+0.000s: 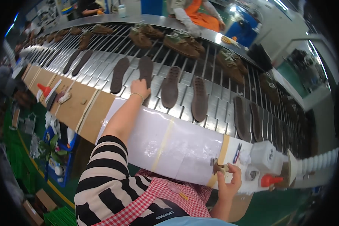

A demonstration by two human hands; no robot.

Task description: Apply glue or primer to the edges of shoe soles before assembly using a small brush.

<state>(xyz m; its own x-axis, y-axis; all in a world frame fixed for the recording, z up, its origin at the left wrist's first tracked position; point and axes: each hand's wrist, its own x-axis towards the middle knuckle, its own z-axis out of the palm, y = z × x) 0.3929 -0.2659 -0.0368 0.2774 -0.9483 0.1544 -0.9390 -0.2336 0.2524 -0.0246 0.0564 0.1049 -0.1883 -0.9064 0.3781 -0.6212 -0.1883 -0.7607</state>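
Note:
My left hand [140, 89] reaches over the slatted metal conveyor [184, 84], fingers curled at the near end of a dark brown shoe sole [145, 67]. Another sole [120, 75] lies just left of it, and a pair with ridged heels, one of them a brown sole [170, 87], lies to the right. Low at the right, my right hand [229, 180] pinches a small tan and brown piece [220, 168] between thumb and fingers; its exact kind is unclear. That hand is above the edge of the white-covered work board [188, 147].
Brown lace-up shoes [181, 44] stand along the far rack. At right are a white plastic container [265, 156], a red-orange nozzle [271, 180], a blue-handled tool [237, 152] and a ribbed white hose [318, 162]. Across the line stands a person in an orange apron [201, 17].

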